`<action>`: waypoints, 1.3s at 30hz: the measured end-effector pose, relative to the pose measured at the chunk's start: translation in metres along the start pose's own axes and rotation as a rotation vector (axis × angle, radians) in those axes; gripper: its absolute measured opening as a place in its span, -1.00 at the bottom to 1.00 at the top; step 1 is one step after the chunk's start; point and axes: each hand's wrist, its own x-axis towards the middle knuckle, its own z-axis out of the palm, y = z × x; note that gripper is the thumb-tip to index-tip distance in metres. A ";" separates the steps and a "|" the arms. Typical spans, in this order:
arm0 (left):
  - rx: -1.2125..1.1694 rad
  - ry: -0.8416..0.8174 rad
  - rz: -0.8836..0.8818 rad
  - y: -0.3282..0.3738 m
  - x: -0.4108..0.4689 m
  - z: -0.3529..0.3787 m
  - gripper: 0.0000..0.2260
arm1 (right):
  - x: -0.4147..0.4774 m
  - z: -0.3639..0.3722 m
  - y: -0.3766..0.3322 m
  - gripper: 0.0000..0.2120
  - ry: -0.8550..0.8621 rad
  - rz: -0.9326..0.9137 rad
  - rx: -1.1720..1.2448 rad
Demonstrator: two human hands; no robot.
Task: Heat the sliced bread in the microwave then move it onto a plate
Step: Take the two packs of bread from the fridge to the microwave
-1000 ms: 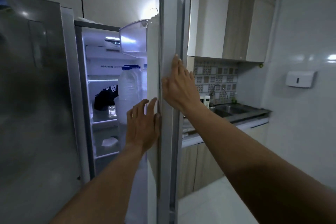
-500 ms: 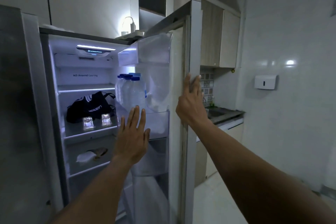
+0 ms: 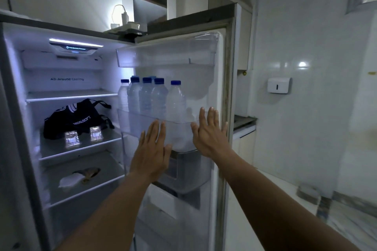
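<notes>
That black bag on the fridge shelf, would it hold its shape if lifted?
Probably not: the black bag looks like soft fabric, slumped, with loose straps. Its weight is unclear, since contents are hidden. It seems unlikely to roll, sitting flat.

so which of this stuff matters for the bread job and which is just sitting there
Job: left hand, right hand, open fridge door, pale wrapped item on lower shelf (maybe the bread, unclear).
Lying about: water bottles, black bag, two clear tubs, charger, wall dispenser.
</notes>
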 end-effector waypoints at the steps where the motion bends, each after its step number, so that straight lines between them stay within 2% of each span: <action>1: 0.003 -0.022 -0.011 -0.003 0.003 0.005 -0.41 | 0.002 0.000 0.006 -0.35 -0.006 0.011 0.013; 5: -0.008 -0.079 -0.040 -0.007 0.026 0.024 -0.35 | 0.016 0.005 0.021 -0.22 -0.044 0.010 0.125; 10: -0.009 -0.079 -0.056 -0.007 0.063 0.044 -0.31 | 0.045 0.016 0.048 -0.10 0.020 0.080 0.168; 19: 0.110 0.033 -0.046 0.001 0.112 0.100 -0.37 | 0.103 0.033 0.132 -0.17 0.140 -0.040 0.157; 23: 0.155 0.105 -0.012 0.012 0.134 0.122 -0.38 | 0.127 0.038 0.164 -0.18 0.141 -0.116 0.164; 31: 0.253 0.145 -0.055 0.028 0.165 0.160 -0.36 | 0.168 0.043 0.205 -0.24 0.167 -0.218 0.144; 35: 0.286 0.166 -0.089 0.030 0.175 0.170 -0.36 | 0.182 0.053 0.212 -0.30 0.184 -0.196 0.105; 39: 0.340 0.169 -0.097 0.031 0.186 0.179 -0.35 | 0.196 0.059 0.223 -0.23 0.172 -0.138 0.040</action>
